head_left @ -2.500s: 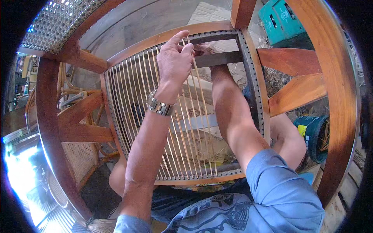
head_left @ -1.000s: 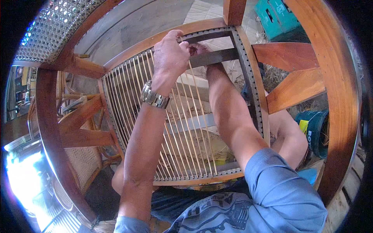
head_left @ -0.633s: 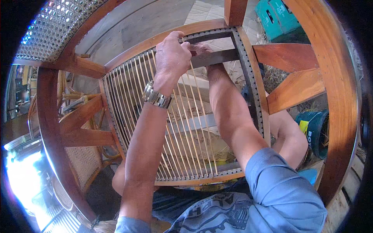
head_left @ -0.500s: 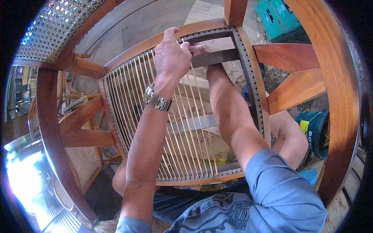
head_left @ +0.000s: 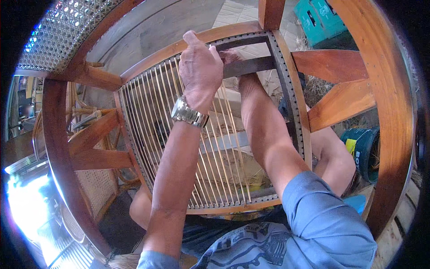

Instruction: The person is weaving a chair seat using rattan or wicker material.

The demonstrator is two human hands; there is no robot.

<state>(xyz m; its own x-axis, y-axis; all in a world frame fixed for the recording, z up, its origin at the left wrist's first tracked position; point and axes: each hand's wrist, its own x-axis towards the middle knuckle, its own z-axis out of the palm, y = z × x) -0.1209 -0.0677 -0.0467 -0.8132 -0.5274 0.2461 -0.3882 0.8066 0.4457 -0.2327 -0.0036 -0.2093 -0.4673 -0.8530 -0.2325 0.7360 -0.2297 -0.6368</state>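
Observation:
A wooden chair seat frame (head_left: pixel 306 130) with small holes along its edge lies before me, strung with pale cane strands (head_left: pixel 214 148) running from the near rim toward the far rim. My left hand (head_left: pixel 200 65), a metal watch on its wrist, is closed at the far rim, its thumb side raised. The rightmost strands run up beneath it, and its curled fingertips are mostly hidden. Reaching through the unstrung right part of the frame, my right arm passes under a dark crossbar (head_left: pixel 251 67). Beyond that bar, my right hand (head_left: pixel 231 57) shows only partly, close beside the left; its fingers are hidden.
Curved wooden chair legs and braces (head_left: pixel 333 67) stand at both sides. A woven cane panel (head_left: pixel 67 33) is at the upper left. Right of the frame are a teal crate (head_left: pixel 320 22) and a dark green bucket (head_left: pixel 363 152). Cardboard (head_left: pixel 233 15) lies on the floor behind.
My left hand and forearm have shifted slightly right, and the hand has turned so more of its back shows. The rightmost strands have drawn closer together near it. My right arm is nearly still.

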